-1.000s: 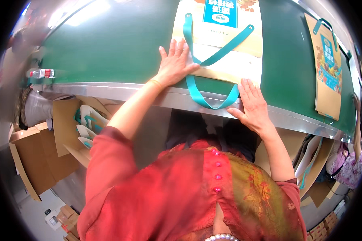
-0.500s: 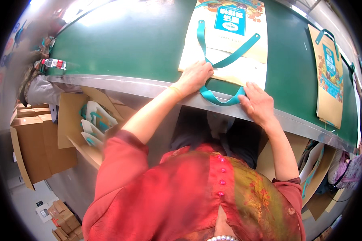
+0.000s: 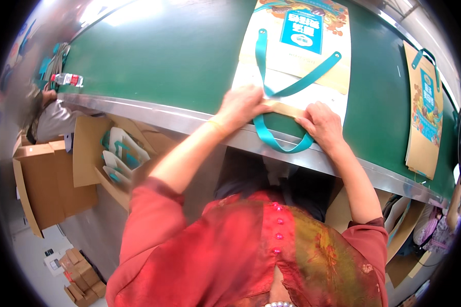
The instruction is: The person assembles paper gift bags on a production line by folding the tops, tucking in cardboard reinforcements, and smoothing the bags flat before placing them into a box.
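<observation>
Green tabletop [image 3: 159, 61], right hand [image 3: 323, 125] more curled

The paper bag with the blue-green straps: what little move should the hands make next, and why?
Maybe press along the near edge of the paper bag: the left hand and right hand are both at that edge, and a tan strip shows between them.
</observation>
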The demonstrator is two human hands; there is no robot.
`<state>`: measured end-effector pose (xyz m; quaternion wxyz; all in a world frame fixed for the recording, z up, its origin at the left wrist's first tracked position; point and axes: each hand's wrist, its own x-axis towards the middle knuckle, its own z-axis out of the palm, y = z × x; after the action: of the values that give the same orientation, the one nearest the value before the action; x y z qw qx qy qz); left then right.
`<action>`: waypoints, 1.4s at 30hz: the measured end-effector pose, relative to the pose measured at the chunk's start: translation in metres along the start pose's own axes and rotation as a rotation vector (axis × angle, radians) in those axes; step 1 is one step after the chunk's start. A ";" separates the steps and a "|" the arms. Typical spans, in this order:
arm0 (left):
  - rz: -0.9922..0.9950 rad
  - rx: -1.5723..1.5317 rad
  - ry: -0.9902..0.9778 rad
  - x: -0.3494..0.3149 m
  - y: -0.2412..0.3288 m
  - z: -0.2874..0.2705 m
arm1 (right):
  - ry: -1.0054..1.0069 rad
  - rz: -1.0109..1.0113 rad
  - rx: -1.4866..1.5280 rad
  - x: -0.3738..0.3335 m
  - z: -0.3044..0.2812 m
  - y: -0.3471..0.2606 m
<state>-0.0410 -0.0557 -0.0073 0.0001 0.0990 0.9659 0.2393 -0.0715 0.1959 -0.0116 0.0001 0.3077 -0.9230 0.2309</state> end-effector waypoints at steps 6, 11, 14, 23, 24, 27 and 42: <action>0.299 0.142 -0.010 -0.012 -0.028 -0.026 | 0.167 -0.271 -0.073 -0.030 -0.036 0.038; 0.629 0.401 -0.027 -0.001 -0.037 -0.027 | 0.044 -0.398 -0.181 -0.031 -0.045 0.046; 0.691 0.437 -0.092 0.005 -0.041 -0.035 | 0.067 -0.432 -0.223 -0.031 -0.044 0.047; 0.595 0.230 0.209 -0.011 -0.017 -0.056 | 0.205 -0.446 -0.094 -0.029 -0.068 0.031; 0.569 0.201 0.210 -0.016 -0.017 -0.056 | 0.119 -0.416 -0.068 -0.031 -0.069 0.032; 0.482 0.115 0.160 -0.026 -0.022 -0.046 | -0.039 -0.329 0.028 -0.036 -0.067 0.034; 0.269 0.353 -0.093 0.047 -0.034 -0.032 | -0.412 0.274 0.031 0.020 -0.062 0.051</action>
<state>-0.0952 -0.0904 0.0073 -0.0048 0.2362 0.9699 0.0594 -0.1252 0.2469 0.0246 -0.2239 0.2200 -0.9332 0.1752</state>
